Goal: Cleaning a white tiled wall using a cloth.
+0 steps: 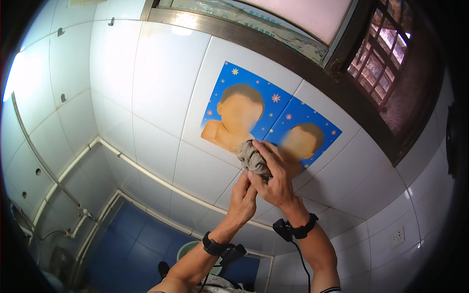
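Observation:
A crumpled grey-brown cloth (254, 158) is pressed against the tiled wall at the lower edge of a blue poster (271, 117). The poster shows two children and small flowers. My right hand (277, 183) is closed round the cloth, its fingers over the top and right side and the thumb low down. Just below and to the left, my left hand (243, 200) has its fingers curled together at the cloth's lower end, pinching it. Its fingertips are partly hidden beside the right thumb. Black straps with small devices sit on both wrists.
A pale pipe (161, 180) runs along the wall below the poster. Above is a dark window frame (312, 73), with a barred opening at right. A green bucket (188, 250) stands on the blue floor (134, 239). A socket (397, 237) is on the right wall.

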### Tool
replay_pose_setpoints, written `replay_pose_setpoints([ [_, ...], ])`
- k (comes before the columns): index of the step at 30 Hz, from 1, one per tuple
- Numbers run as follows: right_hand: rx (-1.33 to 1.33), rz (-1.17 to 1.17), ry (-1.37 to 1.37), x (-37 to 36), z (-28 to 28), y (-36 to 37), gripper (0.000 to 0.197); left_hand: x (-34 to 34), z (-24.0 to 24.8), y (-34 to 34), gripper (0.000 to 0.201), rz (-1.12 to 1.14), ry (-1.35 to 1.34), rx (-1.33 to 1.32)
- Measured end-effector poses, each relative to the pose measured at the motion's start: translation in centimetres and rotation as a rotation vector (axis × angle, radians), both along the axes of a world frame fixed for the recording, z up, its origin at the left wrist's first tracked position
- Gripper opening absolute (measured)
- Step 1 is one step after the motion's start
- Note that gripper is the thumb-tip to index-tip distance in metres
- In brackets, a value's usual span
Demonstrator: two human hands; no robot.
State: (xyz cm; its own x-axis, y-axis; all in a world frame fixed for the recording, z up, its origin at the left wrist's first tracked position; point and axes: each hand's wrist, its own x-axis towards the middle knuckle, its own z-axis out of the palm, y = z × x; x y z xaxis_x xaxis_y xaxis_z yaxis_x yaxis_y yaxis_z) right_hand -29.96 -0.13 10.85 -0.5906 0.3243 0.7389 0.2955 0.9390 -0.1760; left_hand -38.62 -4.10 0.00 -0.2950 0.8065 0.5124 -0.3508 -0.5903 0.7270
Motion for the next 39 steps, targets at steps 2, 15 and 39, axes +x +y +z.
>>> replay_pose_setpoints([
  [2,0.007,0.035,-0.048,0.0,0.5,-1.0,0.066,-0.5,1.1,-0.3,0.034,-0.155,-0.184,0.074],
  [15,0.581,-0.173,0.21,-0.9,11.2,3.6,0.068,-2.7,4.2,-1.1,0.078,-0.376,-0.003,0.138],
  [39,0.723,-0.048,-0.411,-1.7,5.3,5.6,0.029,-5.3,-0.3,0.9,0.041,-0.31,-0.202,-0.119],
])
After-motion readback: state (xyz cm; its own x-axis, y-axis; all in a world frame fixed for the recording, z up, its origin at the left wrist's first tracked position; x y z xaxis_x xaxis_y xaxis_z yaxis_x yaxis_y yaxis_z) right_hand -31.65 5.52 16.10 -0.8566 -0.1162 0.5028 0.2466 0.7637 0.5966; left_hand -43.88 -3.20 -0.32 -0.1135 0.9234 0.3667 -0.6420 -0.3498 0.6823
